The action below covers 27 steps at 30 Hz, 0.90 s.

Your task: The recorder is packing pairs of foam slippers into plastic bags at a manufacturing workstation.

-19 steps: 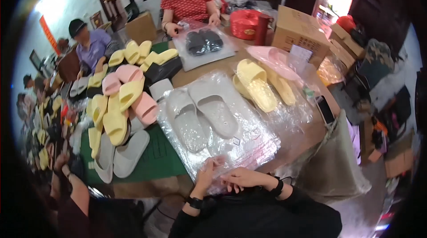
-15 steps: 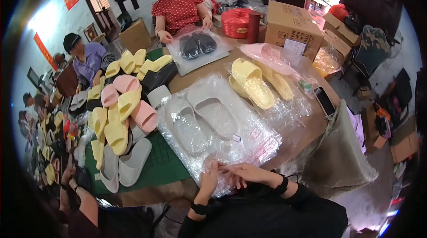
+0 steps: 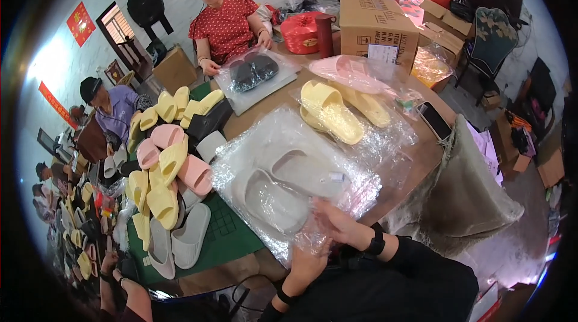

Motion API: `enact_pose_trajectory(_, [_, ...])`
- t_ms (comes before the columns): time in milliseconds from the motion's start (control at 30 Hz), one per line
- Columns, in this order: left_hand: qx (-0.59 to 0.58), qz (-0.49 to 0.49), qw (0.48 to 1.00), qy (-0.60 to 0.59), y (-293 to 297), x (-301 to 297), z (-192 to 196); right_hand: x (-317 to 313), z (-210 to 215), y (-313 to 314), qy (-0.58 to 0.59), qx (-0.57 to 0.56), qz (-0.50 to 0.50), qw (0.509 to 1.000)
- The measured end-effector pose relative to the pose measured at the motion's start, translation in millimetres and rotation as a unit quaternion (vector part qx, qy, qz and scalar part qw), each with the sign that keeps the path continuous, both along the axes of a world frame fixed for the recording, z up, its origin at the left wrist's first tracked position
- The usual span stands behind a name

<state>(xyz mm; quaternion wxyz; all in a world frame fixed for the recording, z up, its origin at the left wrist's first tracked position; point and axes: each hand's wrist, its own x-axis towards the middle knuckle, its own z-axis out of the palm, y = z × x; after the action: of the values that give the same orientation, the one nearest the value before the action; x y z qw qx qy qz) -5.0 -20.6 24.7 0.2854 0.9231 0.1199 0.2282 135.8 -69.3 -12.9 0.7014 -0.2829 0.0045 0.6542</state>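
Note:
A pair of grey slippers (image 3: pixel 274 201) lies inside a clear plastic bag (image 3: pixel 241 150) at the near side of the table. My right hand (image 3: pixel 338 222) is closed on the bag's near edge, close to the slippers' toe ends. Just left of it and lower, my left hand (image 3: pixel 308 266) pinches the same edge, its fingertips partly hidden by shiny, crumpled film. Under this bag more clear film is spread. Loose grey slippers (image 3: pixel 191 235) rest to the left on a green mat (image 3: pixel 226 229).
Yellow slippers (image 3: pixel 162 192) and pink slippers (image 3: pixel 195 174) are heaped at left. Bagged yellow slippers (image 3: pixel 331 111), a phone (image 3: pixel 433 120) and a carton (image 3: pixel 376 30) stand right and far. Across the table, a person in red (image 3: pixel 226 27) handles bagged black slippers (image 3: pixel 254 72).
The bagged grey slippers have slid toward me and now lie nearer the bag's near edge. My right hand has risen along that edge, and my left hand has shifted down and right.

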Motion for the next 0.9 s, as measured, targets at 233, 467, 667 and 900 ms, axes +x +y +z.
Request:
enact_pose_trajectory(233, [0.017,-0.065,0.997,-0.031,-5.7,1.7,-6.6,1.9,-6.2,-9.5,-0.031,-0.025,-0.012,0.999])
enact_pose_trajectory(467, [0.041,-0.138,0.987,0.065,-18.0,-2.6,-0.5,17.7,28.0,-52.3,-0.212,-0.043,-0.045,0.975])
enact_pose_trajectory(667, [0.104,-0.192,0.976,0.022,-15.1,19.2,14.1,76.2,55.1,-139.0,-0.309,0.011,-0.267,0.913])
enact_pose_trajectory(900, [0.243,-0.073,0.957,0.138,1.7,18.2,4.4,101.0,80.5,-282.6,-0.387,-0.116,-0.463,0.789])
